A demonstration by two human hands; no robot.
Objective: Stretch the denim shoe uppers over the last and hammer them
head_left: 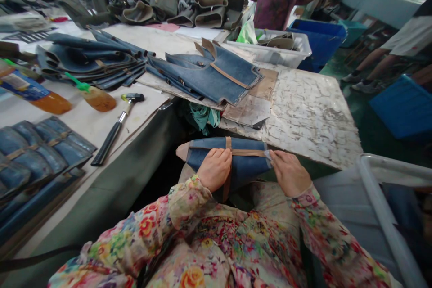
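Blue piece point(249, 169) is at 12 o'clock, over the lap. Left hand point(215, 169) has fingers bunched on its tan strap point(249, 152), right hand point(292, 173) is pinching its 3 o'clock end. Hammer's point(116, 130) around 10.

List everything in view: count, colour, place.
Strapped piece: one, blue and tan, middle
Tables: at least two, whitish, left and right
Other blue pieces: many, blue and tan, both tables
Hammer: one, black and silver, left table
Bottles: at least two, amber, left table
Flat boards: at least two, brownish, right table
Cloth: one, teal, between tables
Dark pieces: many, olive-grey, heaped at the back
Bins: at least five, white, blue, teal, grey, right side
Bag: one, green and white, at the white bin
Other people: at least two, purple and pale clothing, background
Left hand: one, bare, on the strapped piece
Right hand: one, bare, at its right end
Sleeves: two, multicoloured, bottom
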